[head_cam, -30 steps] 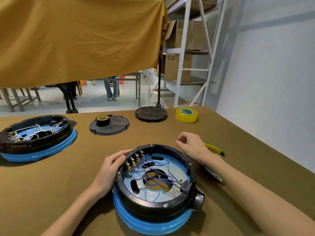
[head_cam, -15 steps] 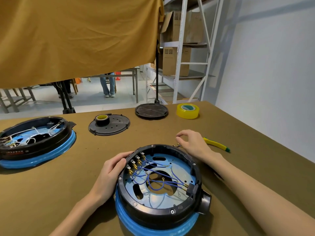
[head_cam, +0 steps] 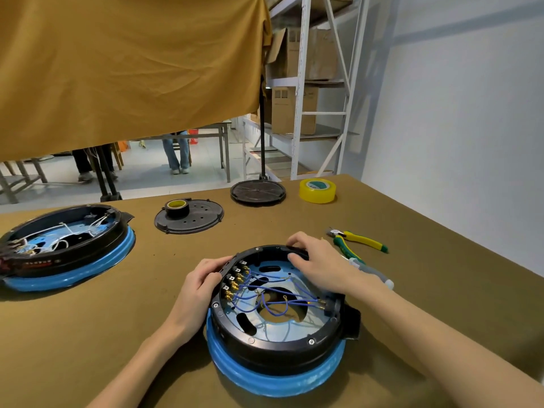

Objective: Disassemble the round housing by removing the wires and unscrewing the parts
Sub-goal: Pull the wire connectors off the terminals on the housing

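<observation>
Round housing: black ring on a blue base, lower centre of the frame, resting on the brown table. Open side up; a pale blue inner plate shows inside, with a large centre hole and oval slots.

Blue wires: several thin leads looping across the inner plate, running from a row of brass terminals on the ring's left inner wall toward a connector at the right inner wall.

Left hand: at the housing's left rim, fingers curled together over the outer edge of the ring beside the terminals, thumb on the rim.

Right hand: at the upper right rim, fingers bent and slightly spread, fingertips resting on the black ring's top edge and reaching just inside it. Whether it pinches anything cannot be told.

Pliers: yellow and green handles, right of centre, lying on the table just beyond the right hand.

White-and-grey tool: partly hidden behind the right wrist; kind unclear.

Second housing: same black ring and blue base, left edge of the frame, with white wires inside.

Black perforated disc: centre, above the near housing; a small roll of yellow tape stands on it.

Black ribbed disc: upper centre, at the table's far edge.

Larger yellow tape roll: just right of the ribbed disc.
</observation>
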A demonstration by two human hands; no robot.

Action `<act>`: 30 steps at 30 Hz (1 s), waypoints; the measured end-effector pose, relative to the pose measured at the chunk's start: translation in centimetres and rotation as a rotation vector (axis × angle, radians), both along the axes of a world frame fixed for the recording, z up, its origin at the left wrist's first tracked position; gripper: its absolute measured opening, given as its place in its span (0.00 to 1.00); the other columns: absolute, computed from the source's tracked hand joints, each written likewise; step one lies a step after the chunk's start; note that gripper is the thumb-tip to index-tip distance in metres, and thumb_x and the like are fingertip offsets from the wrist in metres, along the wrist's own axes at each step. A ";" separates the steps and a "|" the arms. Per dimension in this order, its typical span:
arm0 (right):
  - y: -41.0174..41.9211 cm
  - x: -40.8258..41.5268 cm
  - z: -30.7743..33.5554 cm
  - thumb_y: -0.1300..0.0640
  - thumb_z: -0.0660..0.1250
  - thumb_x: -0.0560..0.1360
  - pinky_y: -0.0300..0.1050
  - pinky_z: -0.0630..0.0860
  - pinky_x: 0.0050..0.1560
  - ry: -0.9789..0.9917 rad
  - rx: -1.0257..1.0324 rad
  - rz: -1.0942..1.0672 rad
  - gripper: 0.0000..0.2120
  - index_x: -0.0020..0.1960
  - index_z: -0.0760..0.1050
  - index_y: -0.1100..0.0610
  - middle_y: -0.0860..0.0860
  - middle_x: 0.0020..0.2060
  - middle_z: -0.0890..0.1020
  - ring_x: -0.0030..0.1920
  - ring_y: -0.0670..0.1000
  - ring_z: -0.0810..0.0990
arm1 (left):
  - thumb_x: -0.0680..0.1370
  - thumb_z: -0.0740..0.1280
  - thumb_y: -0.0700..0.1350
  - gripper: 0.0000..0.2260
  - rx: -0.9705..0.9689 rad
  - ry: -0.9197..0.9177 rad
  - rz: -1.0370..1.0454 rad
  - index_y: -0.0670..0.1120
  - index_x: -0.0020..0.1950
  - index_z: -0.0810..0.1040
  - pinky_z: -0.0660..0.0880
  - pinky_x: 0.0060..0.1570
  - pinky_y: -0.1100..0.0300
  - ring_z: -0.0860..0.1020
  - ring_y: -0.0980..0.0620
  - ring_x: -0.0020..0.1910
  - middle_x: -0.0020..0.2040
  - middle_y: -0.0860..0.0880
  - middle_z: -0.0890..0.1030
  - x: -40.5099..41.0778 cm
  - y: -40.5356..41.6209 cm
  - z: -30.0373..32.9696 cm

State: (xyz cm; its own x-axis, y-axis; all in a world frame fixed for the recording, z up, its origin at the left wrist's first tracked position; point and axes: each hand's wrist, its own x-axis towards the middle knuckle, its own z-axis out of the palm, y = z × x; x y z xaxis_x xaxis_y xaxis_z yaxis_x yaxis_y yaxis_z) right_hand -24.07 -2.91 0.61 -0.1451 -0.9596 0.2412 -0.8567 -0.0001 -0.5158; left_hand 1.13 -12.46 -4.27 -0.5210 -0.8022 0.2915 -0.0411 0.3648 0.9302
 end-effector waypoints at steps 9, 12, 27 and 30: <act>-0.5 2.8 1.1 0.54 0.67 0.80 0.47 0.75 0.51 0.150 -0.190 0.080 0.06 0.53 0.81 0.54 0.47 0.46 0.79 0.47 0.47 0.76 | 0.80 0.57 0.57 0.22 -0.065 -0.100 0.026 0.53 0.70 0.78 0.70 0.70 0.44 0.74 0.56 0.67 0.62 0.59 0.78 1.4 0.8 -0.2; -0.7 5.4 1.0 0.47 0.65 0.81 0.49 0.78 0.50 0.111 -0.017 0.163 0.12 0.55 0.82 0.53 0.47 0.46 0.82 0.46 0.46 0.79 | 0.80 0.58 0.56 0.21 -0.048 -0.082 0.003 0.54 0.70 0.78 0.70 0.70 0.41 0.75 0.54 0.68 0.63 0.60 0.78 1.4 0.9 -0.1; -3.9 7.0 1.1 0.50 0.68 0.79 0.46 0.72 0.38 0.070 0.135 0.127 0.08 0.42 0.78 0.51 0.44 0.35 0.78 0.37 0.46 0.75 | 0.78 0.58 0.58 0.20 -0.012 -0.129 0.005 0.57 0.69 0.76 0.70 0.69 0.44 0.74 0.56 0.67 0.63 0.59 0.79 1.2 0.6 -0.2; -4.0 7.0 0.8 0.52 0.67 0.78 0.47 0.73 0.37 0.093 0.093 0.134 0.08 0.41 0.78 0.52 0.45 0.33 0.76 0.36 0.48 0.75 | 0.79 0.57 0.59 0.21 -0.063 -0.162 0.011 0.60 0.70 0.74 0.68 0.69 0.52 0.72 0.63 0.66 0.62 0.64 0.79 1.1 0.8 -0.2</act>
